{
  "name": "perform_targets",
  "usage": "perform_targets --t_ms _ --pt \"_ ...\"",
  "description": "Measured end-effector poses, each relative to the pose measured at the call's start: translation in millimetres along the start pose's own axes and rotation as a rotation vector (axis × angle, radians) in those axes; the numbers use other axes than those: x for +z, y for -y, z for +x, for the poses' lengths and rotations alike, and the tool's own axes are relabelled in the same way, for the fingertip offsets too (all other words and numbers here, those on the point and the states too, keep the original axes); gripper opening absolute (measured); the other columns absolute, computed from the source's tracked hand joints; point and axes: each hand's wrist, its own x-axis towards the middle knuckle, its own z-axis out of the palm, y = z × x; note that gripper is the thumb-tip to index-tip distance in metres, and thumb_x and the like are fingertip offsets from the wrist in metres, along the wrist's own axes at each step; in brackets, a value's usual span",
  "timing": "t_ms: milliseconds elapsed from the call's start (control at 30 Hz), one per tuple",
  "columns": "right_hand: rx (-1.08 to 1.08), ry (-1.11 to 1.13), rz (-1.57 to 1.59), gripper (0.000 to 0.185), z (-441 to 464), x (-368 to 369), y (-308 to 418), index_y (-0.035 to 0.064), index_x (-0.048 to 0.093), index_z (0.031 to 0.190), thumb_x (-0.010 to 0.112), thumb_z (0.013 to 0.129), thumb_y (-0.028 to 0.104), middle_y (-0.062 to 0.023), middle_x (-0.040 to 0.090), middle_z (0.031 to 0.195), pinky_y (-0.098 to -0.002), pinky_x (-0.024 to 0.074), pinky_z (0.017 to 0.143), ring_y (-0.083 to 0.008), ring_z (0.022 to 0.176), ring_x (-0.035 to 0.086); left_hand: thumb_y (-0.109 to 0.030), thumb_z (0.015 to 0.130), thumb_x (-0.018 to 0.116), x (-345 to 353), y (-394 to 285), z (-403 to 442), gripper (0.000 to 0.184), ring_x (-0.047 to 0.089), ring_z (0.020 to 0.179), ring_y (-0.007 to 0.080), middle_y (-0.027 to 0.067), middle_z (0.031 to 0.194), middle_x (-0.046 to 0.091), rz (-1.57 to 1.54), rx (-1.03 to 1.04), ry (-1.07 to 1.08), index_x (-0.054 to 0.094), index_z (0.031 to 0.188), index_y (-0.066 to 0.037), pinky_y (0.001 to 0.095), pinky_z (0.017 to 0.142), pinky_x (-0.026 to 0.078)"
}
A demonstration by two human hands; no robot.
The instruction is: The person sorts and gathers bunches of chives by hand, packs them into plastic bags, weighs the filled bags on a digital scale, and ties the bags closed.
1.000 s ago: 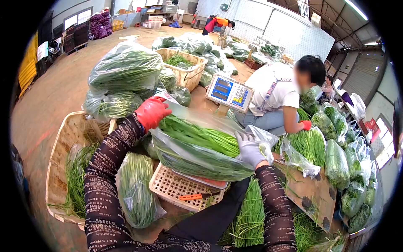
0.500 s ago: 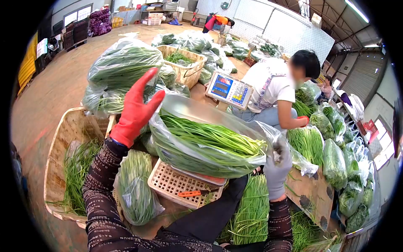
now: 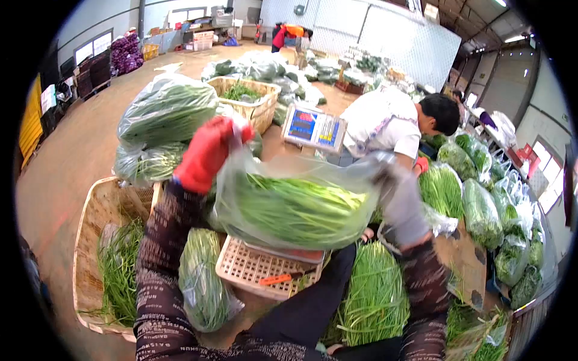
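A clear plastic bag full of long green chive-like stalks hangs between my hands, above a scale platform. My left hand, in a red glove, is closed on the bag's gathered upper left edge. At the bag's right end, my right hand in a grey glove is closed on the plastic; its fingers are somewhat blurred. Below the bag lies a cream plastic basket with an orange-handled tool on it. Loose stalks lie in a pile by my right forearm.
The scale's display stands behind the bag. A cream crate holding greens is at left, beside stacked bagged greens. A person in a white shirt bends at right, near rows of filled bags. Another bagged bundle lies near my left forearm.
My left hand, spread and raised before, has closed on the bag's left edge. The bag's plastic is drawn up on that side. The white-shirted person has bent lower.
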Motion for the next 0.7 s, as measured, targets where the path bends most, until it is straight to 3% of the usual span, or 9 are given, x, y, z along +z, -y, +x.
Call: perform_targets --t_ms 67,100,167,267,367,467,533,600,700 --pt "0.395 -0.254 0.829 0.021 22 -43 1 -0.0054 0.053 0.093 0.043 0.09 0.013 -0.0098 0.057 0.08 -0.0315 0.0463 0.071 -0.0181 0.072 0.055 -0.014 0.091 0.045 3 -16 18 0.027 0.061 0.084 0.0245 0.016 0.098 0.06 -0.195 -0.013 -0.131 0.05 0.105 0.008 0.0346 0.082 0.049" --pt "0.378 -0.257 0.828 0.021 30 -57 -14 -0.0054 0.053 0.093 0.043 0.09 0.013 -0.0098 0.057 0.08 -0.0315 0.0463 0.071 -0.0181 0.072 0.055 -0.013 0.091 0.044 0 -26 25 0.026 0.061 0.085 0.0244 0.0161 0.097 0.06 -0.33 -0.075 -0.201 0.05 0.106 0.008 0.0339 0.082 0.049" --pt "0.515 -0.375 0.731 0.02 38 -68 -20 -0.0053 0.051 0.092 0.041 0.089 0.011 -0.0105 0.055 0.077 -0.0322 0.0467 0.07 -0.0199 0.069 0.054 -0.012 0.091 0.044 -9 -28 46 0.024 0.06 0.087 0.0237 0.0161 0.098 0.06 -0.201 -0.138 -0.202 0.049 0.104 0.008 0.0328 0.081 0.049" --pt "0.305 -0.335 0.529 0.018 56 -66 6 -0.0049 0.05 0.089 0.038 0.089 0.009 -0.0114 0.054 0.075 -0.0324 0.0461 0.069 -0.0195 0.067 0.052 -0.014 0.09 0.046 -13 -34 73 0.023 0.058 0.09 0.0237 0.0134 0.098 0.06 -0.222 -0.042 -0.008 0.05 0.103 0.006 0.0342 0.086 0.046" --pt "0.221 -0.407 0.678 0.014 76 -71 10 -0.0041 0.052 0.089 0.044 0.087 0.008 -0.0119 0.055 0.075 -0.0326 0.0469 0.068 -0.0205 0.068 0.054 -0.013 0.09 0.047 -3 -42 82 0.023 0.058 0.088 0.0239 0.0127 0.092 0.06 -0.134 0.135 -0.151 0.051 0.102 0.006 0.0341 0.085 0.047" --pt "0.211 -0.459 0.511 0.014 71 -62 9 -0.0043 0.053 0.09 0.045 0.086 0.007 -0.0129 0.058 0.079 -0.0338 0.0477 0.07 -0.0225 0.073 0.057 -0.014 0.089 0.049 -4 -40 78 0.024 0.059 0.085 0.0234 0.0135 0.091 0.061 -0.054 0.085 -0.141 0.051 0.101 0.007 0.0329 0.081 0.049" --pt "0.316 -0.372 0.398 0.014 52 -57 -1 -0.0045 0.054 0.09 0.046 0.086 0.007 -0.013 0.059 0.081 -0.034 0.0479 0.071 -0.0228 0.075 0.058 -0.018 0.089 0.052 -9 -31 71 0.028 0.061 0.077 0.023 0.0129 0.086 0.061 0.026 -0.026 -0.198 0.05 0.098 0.008 0.0314 0.075 0.051" --pt "0.406 -0.164 0.245 0.019 32 -60 -27 -0.0045 0.056 0.095 0.052 0.084 0.01 -0.01 0.061 0.088 -0.0328 0.0484 0.073 -0.0204 0.076 0.059 -0.029 0.088 0.054 -13 -11 56 0.031 0.061 0.072 0.019 0.0102 0.082 0.062 0.191 -0.059 -0.294 0.052 0.096 0.001 0.028 0.067 0.05" --pt "0.439 -0.287 0.151 0.027 -3 -46 8 -0.0034 0.056 0.104 0.056 0.083 0.014 -0.0078 0.061 0.089 -0.0285 0.0469 0.075 -0.0164 0.078 0.058 -0.032 0.086 0.056 -27 -12 41 0.032 0.061 0.07 0.0207 0.0096 0.079 0.062 0.422 -0.071 -0.322 0.053 0.094 0.0 0.0282 0.065 0.049"
